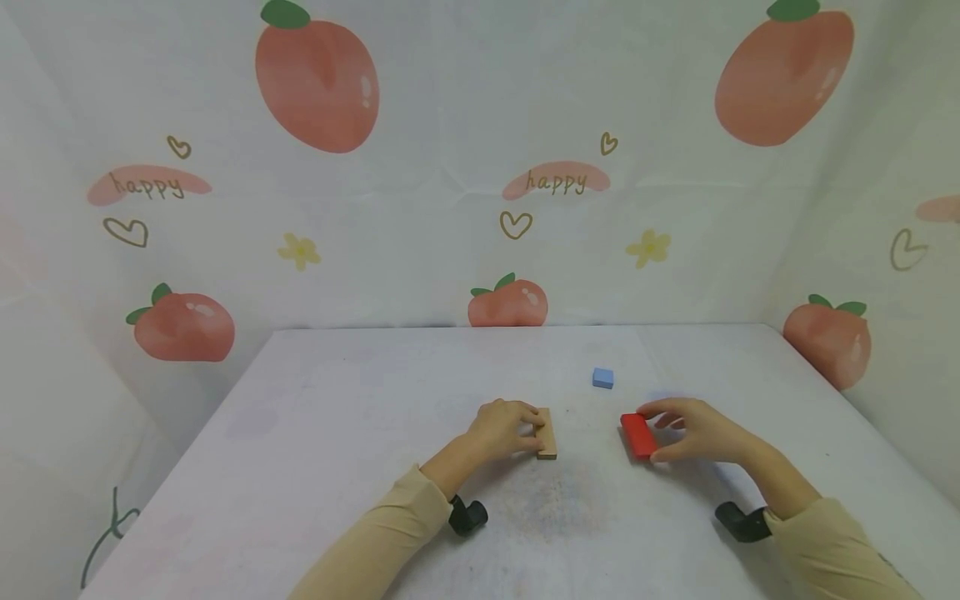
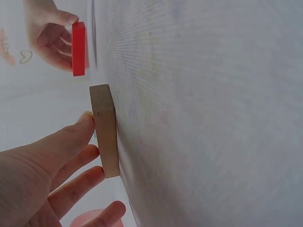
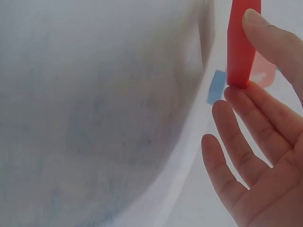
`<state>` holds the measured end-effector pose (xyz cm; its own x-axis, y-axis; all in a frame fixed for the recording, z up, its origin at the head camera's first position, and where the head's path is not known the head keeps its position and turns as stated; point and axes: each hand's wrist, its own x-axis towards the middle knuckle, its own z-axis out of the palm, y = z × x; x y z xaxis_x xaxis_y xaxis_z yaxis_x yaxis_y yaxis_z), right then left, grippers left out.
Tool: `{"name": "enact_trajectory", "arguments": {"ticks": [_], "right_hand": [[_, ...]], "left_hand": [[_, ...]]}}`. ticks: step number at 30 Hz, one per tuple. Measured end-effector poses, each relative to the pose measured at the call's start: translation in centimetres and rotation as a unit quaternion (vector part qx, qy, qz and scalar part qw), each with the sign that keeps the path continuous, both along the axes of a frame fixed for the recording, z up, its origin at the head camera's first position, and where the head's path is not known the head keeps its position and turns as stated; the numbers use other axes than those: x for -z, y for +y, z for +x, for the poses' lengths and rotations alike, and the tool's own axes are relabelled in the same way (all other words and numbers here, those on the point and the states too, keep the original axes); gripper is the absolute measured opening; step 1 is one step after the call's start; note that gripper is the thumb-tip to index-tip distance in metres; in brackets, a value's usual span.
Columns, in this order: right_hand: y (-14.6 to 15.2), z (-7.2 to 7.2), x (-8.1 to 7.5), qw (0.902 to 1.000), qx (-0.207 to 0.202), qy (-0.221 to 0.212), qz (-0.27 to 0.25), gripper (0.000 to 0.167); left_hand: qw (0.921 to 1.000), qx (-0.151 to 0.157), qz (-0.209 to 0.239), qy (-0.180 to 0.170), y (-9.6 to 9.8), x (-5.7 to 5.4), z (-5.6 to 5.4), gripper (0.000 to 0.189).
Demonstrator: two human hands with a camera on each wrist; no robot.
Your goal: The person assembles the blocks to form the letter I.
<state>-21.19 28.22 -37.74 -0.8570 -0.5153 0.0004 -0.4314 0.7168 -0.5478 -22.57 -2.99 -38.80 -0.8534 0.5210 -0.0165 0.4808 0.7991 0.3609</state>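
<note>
ok so the left hand has its fingers holding a wooden block on the bench, thumb near one end, fingertips near the other. right hand holds a red block between thumb and fingertips, a bit to the right. small blue block sits farther back, roughly between those two.

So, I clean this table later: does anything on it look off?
Yes: a brownish smudge on the white tabletop, below the wooden block in the head view. It stands out darker than the surface around it.
</note>
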Motion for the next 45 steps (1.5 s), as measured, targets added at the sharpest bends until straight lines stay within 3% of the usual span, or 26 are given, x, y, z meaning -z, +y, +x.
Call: {"name": "enact_trajectory", "arguments": {"ticks": [15, 34, 45], "right_hand": [[-1.3, 0.1, 0.0, 0.9998, -0.012, 0.009, 0.015, 0.060], [-2.3, 0.3, 0.1, 0.9987, -0.040, 0.031, -0.003, 0.058], [-3.1, 0.4, 0.1, 0.9992, -0.039, 0.012, -0.003, 0.058]], "left_hand": [[1.0000, 0.000, 0.003, -0.003, 0.0, -0.1, 0.1, 0.037], [1.0000, 0.004, 0.001, 0.005, 0.0, 0.1, 0.0, 0.036], [1.0000, 0.002, 0.002, 0.005, 0.1, 0.1, 0.0, 0.035]]}}
